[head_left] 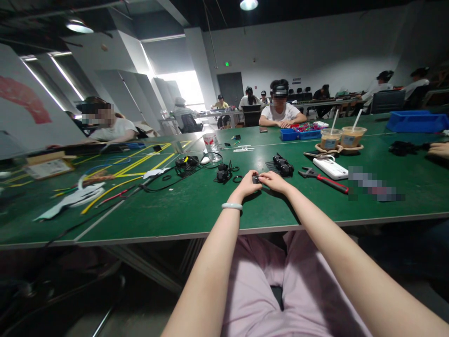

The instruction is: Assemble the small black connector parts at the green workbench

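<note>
Between the fingertips of both hands is a small black part (256,179), mostly covered by fingers. My left hand (248,183), with a pale bangle on its wrist, closes on it from the left. My right hand (274,181) pinches it from the right. Just left of my hands a black device (223,173) lies on the green table (196,210), with black rings (237,179) beside it. Behind my right hand is a black assembly of several rounded pieces (282,165).
Red-handled wrench (329,182), white power bank (330,167) and two iced drinks (353,136) stand or lie to the right. Cables (105,192), a cloth (75,200) and a bottle (211,142) are leftward. People sit around; one hand (439,150) rests at the far right.
</note>
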Tool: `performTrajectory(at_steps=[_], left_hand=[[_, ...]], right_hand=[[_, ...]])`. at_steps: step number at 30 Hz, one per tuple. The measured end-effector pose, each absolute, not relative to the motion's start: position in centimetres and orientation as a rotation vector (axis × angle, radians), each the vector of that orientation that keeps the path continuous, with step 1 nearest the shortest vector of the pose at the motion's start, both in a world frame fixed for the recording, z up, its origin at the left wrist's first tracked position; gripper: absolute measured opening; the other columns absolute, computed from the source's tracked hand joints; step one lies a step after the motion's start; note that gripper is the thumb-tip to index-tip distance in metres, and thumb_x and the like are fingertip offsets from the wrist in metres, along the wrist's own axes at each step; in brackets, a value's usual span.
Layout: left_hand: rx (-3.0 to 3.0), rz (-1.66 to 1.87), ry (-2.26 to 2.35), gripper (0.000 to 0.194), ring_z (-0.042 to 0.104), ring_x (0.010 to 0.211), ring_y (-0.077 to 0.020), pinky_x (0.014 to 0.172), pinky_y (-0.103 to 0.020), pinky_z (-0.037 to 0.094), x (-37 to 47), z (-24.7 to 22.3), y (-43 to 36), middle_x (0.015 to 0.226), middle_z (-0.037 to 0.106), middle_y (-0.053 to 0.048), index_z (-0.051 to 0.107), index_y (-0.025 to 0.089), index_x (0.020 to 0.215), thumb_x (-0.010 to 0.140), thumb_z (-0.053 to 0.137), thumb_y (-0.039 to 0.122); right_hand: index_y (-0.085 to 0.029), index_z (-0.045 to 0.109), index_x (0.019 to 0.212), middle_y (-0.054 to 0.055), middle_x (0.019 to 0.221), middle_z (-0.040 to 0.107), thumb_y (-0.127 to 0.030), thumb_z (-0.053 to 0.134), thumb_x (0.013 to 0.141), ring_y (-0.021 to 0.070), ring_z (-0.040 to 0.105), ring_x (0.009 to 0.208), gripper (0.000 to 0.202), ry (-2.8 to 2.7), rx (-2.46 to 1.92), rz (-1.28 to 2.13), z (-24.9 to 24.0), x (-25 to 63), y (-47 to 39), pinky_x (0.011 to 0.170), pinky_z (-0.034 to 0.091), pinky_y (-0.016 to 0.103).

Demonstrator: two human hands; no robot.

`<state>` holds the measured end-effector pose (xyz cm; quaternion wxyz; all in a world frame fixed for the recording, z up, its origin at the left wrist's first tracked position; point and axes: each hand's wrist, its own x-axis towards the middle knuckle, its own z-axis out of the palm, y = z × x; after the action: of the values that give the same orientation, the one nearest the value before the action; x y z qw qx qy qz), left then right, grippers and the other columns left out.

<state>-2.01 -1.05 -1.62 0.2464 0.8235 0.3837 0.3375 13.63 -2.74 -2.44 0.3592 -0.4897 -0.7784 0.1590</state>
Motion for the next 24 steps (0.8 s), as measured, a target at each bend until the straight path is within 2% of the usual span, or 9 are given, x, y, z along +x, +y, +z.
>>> performTrajectory(at_steps=[24], left_hand=[[2.198,0.918,1.092,0.046,0.047,0.08,-0.0126,0.075,-0.027,0.039,-1.78,-1.35,-1.18,0.092,0.049,-0.004,0.042,0.013,0.097,0.053,0.055,0.015]], right_hand=[[-0.017,0.058,0.098,0.004,0.078,0.056,-0.037,0.04,0.078,0.0116,0.046,0.075,0.034,-2.034,-1.265,0.396,-2.22,13.69,-2.71,0.069,0.035,0.023]])
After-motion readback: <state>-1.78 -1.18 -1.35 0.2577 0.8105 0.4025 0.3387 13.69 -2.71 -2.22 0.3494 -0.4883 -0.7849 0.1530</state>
